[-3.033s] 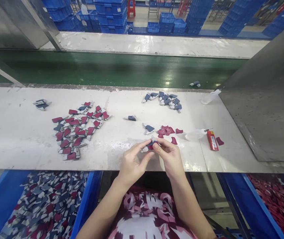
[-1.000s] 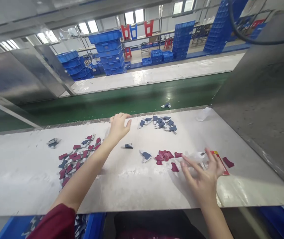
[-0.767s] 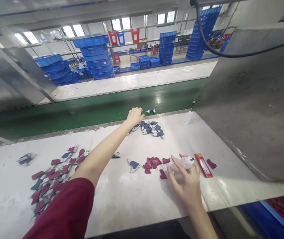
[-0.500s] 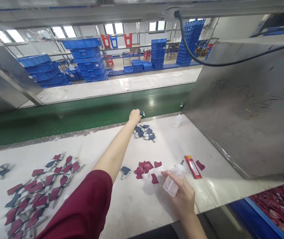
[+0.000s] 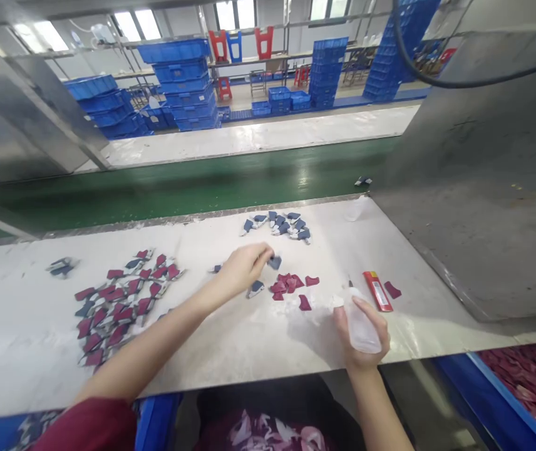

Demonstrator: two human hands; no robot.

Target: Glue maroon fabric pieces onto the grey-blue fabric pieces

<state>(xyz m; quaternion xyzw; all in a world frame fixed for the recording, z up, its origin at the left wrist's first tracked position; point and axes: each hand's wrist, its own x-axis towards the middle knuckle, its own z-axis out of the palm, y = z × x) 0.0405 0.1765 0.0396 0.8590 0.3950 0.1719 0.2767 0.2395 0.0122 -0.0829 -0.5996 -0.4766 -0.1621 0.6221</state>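
My left hand [image 5: 249, 266] hovers over the middle of the white worktop with thumb and fingers pinched on a small navy-blue piece [image 5: 275, 262]. In my right hand [image 5: 372, 358] is a translucent squeeze bottle [image 5: 363, 329] with a thin needle tip pointing up. A small pile of maroon cut pieces [image 5: 288, 284] lies between my hands, and a single maroon piece [image 5: 304, 302] lies nearer me. Navy-and-white parts [image 5: 281, 224] are grouped near the belt. Another navy-and-white part [image 5: 255, 289] lies just below my left hand.
Many maroon-topped grey parts [image 5: 118, 307] spread across the left worktop. A red packet [image 5: 377, 291] lies beyond the bottle, near a clear cup [image 5: 354, 210]. A green belt [image 5: 193, 188] runs behind. A metal panel [image 5: 479, 188] stands right; a blue bin [image 5: 507, 401] of maroon pieces sits below.
My left hand has drawn back from the belt's edge to above the worktop and now pinches a navy piece. The bottle in my right hand has turned more upright. The view has shifted.
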